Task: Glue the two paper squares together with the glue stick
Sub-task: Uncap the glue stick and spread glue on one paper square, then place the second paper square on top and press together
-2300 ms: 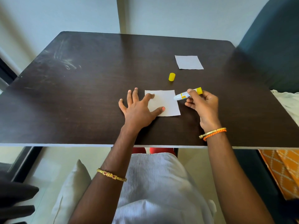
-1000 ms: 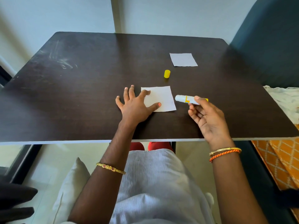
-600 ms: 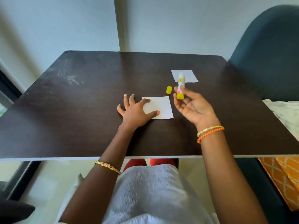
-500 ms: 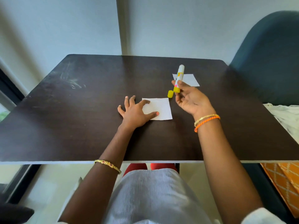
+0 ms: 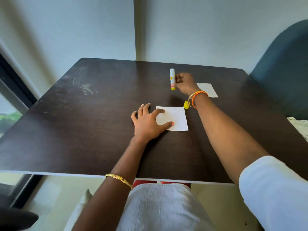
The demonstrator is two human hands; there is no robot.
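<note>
Since a moment ago the right hand [image 5: 184, 83] has been carrying the glue stick [image 5: 172, 79] away from the near paper square [image 5: 173, 118] and out toward the far edge of the tabletop [image 5: 83, 122]. Its fingers are closing around the tube's lower half, and the tube is standing upright with its yellow base just at the dark surface (whether it is actually touching, I cannot tell from here). The white uncapped end is pointing up. The far paper square [image 5: 208, 90] is lying flat just to the right of that hand, nearer the far right corner, partly hidden behind the wrist and its orange and gold bangles [image 5: 196, 98].

The left hand [image 5: 148, 124] is lying spread and flat, gripping nothing, with thumb and forefinger pressing on the left edge of the near paper square, which is sitting about midway across the tabletop, closer to the near edge than the other sheet is. The yellow cap [image 5: 186, 105] is resting just beyond that square's far right corner, tucked against the right forearm as seen from above. A gold bracelet [image 5: 119, 179] is showing on the left forearm, off the near edge.
</note>
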